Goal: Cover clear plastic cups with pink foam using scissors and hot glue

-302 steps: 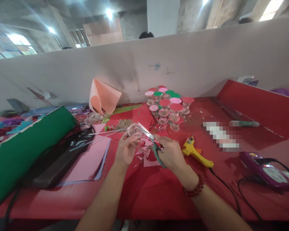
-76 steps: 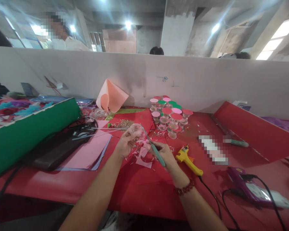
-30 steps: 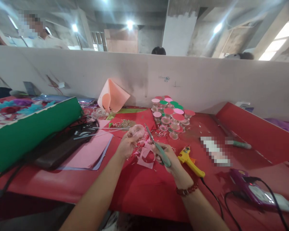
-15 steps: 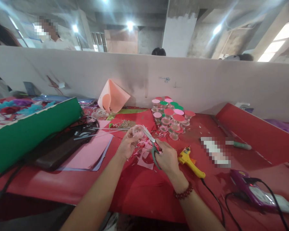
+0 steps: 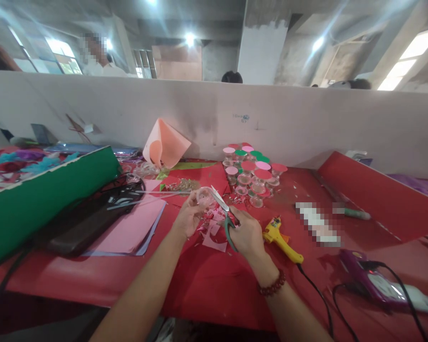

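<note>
My left hand (image 5: 188, 217) pinches a small clear plastic cup (image 5: 204, 195) above the red table, fingers closed round it. My right hand (image 5: 247, 234) grips green-handled scissors (image 5: 224, 213), whose blades point up-left and touch the cup's rim. Pink paper scraps (image 5: 211, 232) lie on the table under both hands. Behind them stands a cluster of small clear cups topped with pink, red and green paper discs (image 5: 252, 172).
A yellow glue gun (image 5: 282, 238) lies right of my right hand, its cord running to a purple power strip (image 5: 369, 280). A green roll (image 5: 43, 199), a black bag (image 5: 89, 218) and pink sheets (image 5: 133, 228) fill the left. A grey partition (image 5: 306, 123) backs the table.
The scissors swung from pointing away to blades against the cup's rim. My right hand rose slightly toward the left hand, which kept hold of the cup.
</note>
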`<state>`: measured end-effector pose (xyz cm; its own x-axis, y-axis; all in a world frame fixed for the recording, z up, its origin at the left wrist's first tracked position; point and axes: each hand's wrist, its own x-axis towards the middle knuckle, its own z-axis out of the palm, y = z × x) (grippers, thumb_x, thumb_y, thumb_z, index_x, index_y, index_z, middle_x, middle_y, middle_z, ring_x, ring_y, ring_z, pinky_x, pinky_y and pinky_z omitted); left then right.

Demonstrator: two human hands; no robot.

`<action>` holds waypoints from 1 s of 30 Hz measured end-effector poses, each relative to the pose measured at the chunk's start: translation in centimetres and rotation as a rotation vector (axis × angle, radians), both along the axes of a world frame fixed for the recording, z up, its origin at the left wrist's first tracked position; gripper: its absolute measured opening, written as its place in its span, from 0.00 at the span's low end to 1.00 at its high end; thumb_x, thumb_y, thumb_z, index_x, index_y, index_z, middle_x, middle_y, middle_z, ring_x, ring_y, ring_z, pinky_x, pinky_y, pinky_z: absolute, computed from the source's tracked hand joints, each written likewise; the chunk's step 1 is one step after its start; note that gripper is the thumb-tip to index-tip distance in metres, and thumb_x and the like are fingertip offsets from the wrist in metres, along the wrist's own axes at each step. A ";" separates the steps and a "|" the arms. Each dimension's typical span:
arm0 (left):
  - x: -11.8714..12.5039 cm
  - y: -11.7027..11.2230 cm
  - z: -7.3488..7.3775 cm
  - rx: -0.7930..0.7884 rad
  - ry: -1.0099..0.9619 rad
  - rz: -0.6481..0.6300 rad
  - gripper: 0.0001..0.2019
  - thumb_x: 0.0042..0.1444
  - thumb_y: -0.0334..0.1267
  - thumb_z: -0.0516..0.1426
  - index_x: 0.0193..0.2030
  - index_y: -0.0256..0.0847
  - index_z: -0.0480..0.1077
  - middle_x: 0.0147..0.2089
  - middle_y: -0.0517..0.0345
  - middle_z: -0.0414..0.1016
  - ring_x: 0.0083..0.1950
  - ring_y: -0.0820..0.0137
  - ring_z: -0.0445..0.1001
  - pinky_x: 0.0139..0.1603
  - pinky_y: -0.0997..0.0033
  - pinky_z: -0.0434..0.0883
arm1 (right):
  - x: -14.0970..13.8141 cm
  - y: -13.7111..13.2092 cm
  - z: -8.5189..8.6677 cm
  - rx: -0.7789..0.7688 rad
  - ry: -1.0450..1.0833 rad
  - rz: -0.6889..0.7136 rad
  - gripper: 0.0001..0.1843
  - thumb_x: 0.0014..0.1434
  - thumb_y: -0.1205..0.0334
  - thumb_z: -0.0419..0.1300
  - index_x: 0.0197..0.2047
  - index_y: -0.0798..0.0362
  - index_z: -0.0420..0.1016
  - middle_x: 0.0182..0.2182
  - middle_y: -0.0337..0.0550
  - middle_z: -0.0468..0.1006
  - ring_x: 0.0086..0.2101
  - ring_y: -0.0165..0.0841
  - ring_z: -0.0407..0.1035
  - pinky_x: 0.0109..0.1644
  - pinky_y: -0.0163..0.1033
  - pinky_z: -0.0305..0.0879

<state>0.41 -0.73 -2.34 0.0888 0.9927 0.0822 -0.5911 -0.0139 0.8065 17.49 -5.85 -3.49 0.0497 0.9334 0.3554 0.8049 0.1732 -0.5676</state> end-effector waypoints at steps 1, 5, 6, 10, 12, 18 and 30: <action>0.0 0.0 0.0 -0.004 0.001 -0.002 0.20 0.39 0.26 0.68 0.41 0.40 0.73 0.39 0.60 0.75 0.28 0.80 0.69 0.29 0.80 0.69 | 0.0 0.0 -0.1 0.000 -0.016 -0.002 0.18 0.56 0.59 0.60 0.51 0.48 0.77 0.38 0.45 0.81 0.33 0.33 0.73 0.37 0.32 0.61; 0.1 -0.1 0.0 -0.022 0.004 0.002 0.16 0.39 0.27 0.68 0.37 0.37 0.72 0.38 0.58 0.75 0.27 0.81 0.68 0.27 0.80 0.67 | 0.3 0.1 -0.2 0.001 -0.081 0.007 0.18 0.57 0.63 0.58 0.51 0.48 0.77 0.37 0.45 0.81 0.33 0.33 0.74 0.36 0.31 0.61; 0.1 -0.1 0.0 -0.022 0.006 0.001 0.16 0.39 0.27 0.68 0.37 0.36 0.73 0.38 0.58 0.75 0.26 0.81 0.68 0.26 0.80 0.67 | 0.4 0.1 -0.2 0.002 -0.091 0.009 0.18 0.57 0.64 0.58 0.51 0.48 0.77 0.36 0.45 0.81 0.33 0.33 0.74 0.36 0.31 0.61; 0.0 0.0 0.1 -0.011 0.008 -0.011 0.18 0.39 0.28 0.69 0.39 0.37 0.73 0.37 0.59 0.75 0.26 0.81 0.67 0.26 0.80 0.66 | 0.5 0.1 0.0 0.001 -0.065 0.024 0.14 0.57 0.62 0.57 0.46 0.49 0.79 0.33 0.45 0.81 0.31 0.33 0.73 0.35 0.31 0.60; -0.2 0.0 0.1 -0.022 0.007 -0.021 0.19 0.39 0.28 0.69 0.41 0.38 0.74 0.36 0.60 0.76 0.25 0.81 0.67 0.25 0.81 0.65 | 0.5 0.2 0.0 -0.010 -0.008 0.061 0.11 0.57 0.60 0.58 0.41 0.51 0.79 0.29 0.43 0.80 0.29 0.32 0.72 0.34 0.31 0.59; -0.5 0.1 0.1 -0.048 -0.039 -0.039 0.18 0.40 0.28 0.68 0.41 0.37 0.74 0.36 0.58 0.76 0.25 0.81 0.67 0.24 0.81 0.66 | 0.5 0.7 0.1 -0.060 0.275 0.137 0.16 0.55 0.50 0.61 0.34 0.55 0.79 0.20 0.35 0.72 0.24 0.28 0.65 0.28 0.29 0.56; -0.7 0.4 0.2 -0.025 -0.083 0.017 0.18 0.40 0.27 0.68 0.40 0.40 0.74 0.35 0.61 0.76 0.28 0.80 0.70 0.27 0.82 0.68 | 0.2 -0.1 0.2 -0.011 -0.026 0.027 0.21 0.56 0.52 0.61 0.52 0.46 0.76 0.39 0.44 0.81 0.32 0.33 0.73 0.35 0.33 0.59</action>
<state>-0.26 -0.35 -2.16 0.0654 0.9958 0.0633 -0.6559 -0.0049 0.7548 17.74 -5.90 -3.30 0.0150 0.9380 0.3462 0.8144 0.1894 -0.5485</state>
